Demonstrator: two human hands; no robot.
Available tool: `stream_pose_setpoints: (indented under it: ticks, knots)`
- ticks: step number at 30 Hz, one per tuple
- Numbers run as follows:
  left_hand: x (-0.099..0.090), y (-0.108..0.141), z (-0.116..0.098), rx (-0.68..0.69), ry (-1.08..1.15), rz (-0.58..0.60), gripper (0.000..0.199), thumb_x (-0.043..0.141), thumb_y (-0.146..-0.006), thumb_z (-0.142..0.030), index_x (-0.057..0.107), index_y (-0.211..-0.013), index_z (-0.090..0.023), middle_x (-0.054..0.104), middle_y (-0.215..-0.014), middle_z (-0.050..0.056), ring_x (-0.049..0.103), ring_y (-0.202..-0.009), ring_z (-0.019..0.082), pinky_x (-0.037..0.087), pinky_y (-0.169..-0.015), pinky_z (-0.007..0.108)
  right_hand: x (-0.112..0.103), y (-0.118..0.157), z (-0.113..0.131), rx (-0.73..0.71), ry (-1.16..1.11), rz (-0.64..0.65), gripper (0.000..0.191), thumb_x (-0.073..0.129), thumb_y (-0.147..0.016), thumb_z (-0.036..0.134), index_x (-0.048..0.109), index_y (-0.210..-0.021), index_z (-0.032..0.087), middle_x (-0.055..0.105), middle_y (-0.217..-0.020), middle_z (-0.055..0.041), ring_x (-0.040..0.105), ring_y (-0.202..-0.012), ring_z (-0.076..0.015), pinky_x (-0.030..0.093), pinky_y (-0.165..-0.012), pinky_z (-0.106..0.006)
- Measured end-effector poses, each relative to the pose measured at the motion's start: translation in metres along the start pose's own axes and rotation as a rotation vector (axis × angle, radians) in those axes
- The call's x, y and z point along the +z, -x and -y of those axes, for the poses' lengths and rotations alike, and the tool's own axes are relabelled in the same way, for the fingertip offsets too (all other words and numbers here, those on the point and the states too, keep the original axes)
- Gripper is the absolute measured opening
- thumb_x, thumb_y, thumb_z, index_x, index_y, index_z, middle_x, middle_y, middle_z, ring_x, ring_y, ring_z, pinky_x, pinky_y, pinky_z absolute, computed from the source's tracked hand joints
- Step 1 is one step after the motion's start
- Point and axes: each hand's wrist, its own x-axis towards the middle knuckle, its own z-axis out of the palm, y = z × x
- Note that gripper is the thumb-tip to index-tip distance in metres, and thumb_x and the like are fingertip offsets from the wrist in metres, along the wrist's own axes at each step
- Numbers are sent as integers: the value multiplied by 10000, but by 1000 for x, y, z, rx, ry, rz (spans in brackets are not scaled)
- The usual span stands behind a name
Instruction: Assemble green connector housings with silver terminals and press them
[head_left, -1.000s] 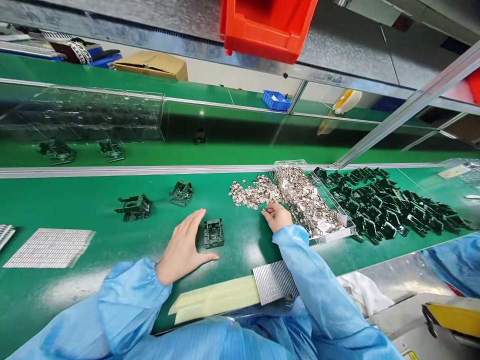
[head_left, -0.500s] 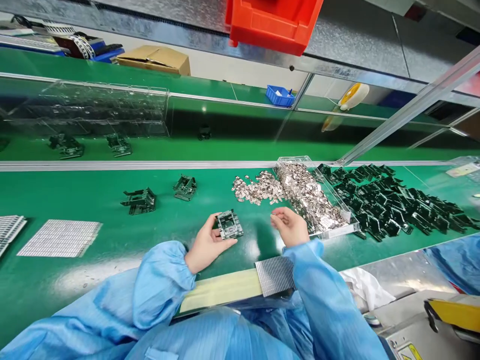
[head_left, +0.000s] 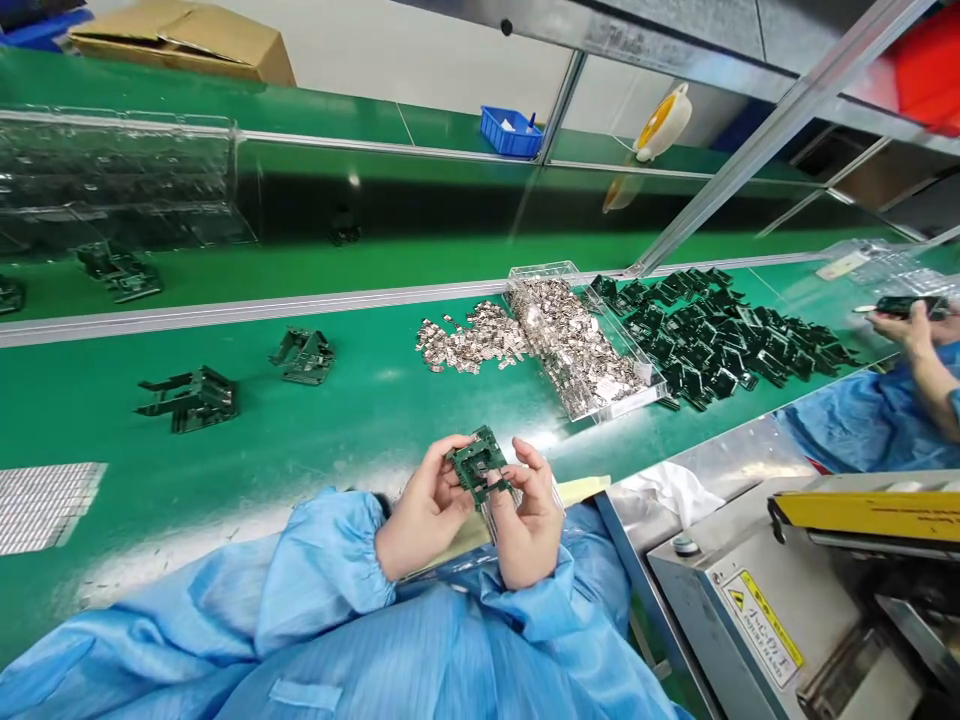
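A small green circuit board assembly [head_left: 478,462] is held up between my two hands, near the front of the green bench. My left hand [head_left: 426,508] grips its left edge with fingers and thumb. At its lower right corner, the thumb and fingers of my right hand [head_left: 526,512] press on the board; whether a small part is between them is too small to tell. Loose silvery metal pieces [head_left: 476,338] lie beyond my hands, beside a clear tray [head_left: 626,408] full of similar pieces.
Many green boards [head_left: 720,340] are heaped right of the tray. Two board assemblies [head_left: 303,356] stand at the left, near a striped sheet [head_left: 46,505]. At the far right, another person's hand [head_left: 919,350] holds a dark object. A grey machine [head_left: 705,590] stands at the lower right.
My right hand has come from beside the tray to the board and now touches it. The board has turned in my left hand. The view has shifted right, and another person's hands have appeared.
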Motion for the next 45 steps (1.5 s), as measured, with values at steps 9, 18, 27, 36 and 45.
stream_pose_setpoints:
  ticks: [9,18,27,36,45]
  knots:
    - [-5,7,7,45,-227,-56,351,563,-925,-230,459,-1257,-280,622,-1098,39,647,-921,126,538,-786,212,8,7,-1,-4,74,-1,122,630,-868,300,643,-816,191,523,-1284,-110,496,-1202,-270,400,-962,-394]
    - [1,10,0,9,-322,-149,277,588,-889,-233,512,-1154,-235,665,-953,18,650,-771,116,507,-612,175,9,12,6,273,-303,49,157,684,-793,301,618,-879,188,651,-789,-27,617,-650,-160,524,-584,-261]
    - [7,19,-5,-52,-447,-130,263,599,-866,-237,548,-1122,-209,651,-920,25,623,-747,132,512,-639,208,3,19,10,353,-334,-29,192,714,-701,332,581,-739,199,597,-602,10,564,-520,-149,496,-482,-246]
    - [30,-26,20,34,-357,19,292,618,-843,-231,512,-1112,-187,636,-977,39,637,-898,154,522,-815,266,-55,73,-49,434,-122,-385,398,662,-798,553,629,-847,159,652,-732,-54,596,-634,-175,513,-597,-292]
    - [50,-42,50,77,-639,210,374,542,-840,-134,500,-1205,-204,641,-1013,31,614,-796,130,486,-728,230,-25,44,-80,351,-124,-407,450,576,-813,609,513,-650,194,555,-537,0,513,-504,-146,423,-491,-252]
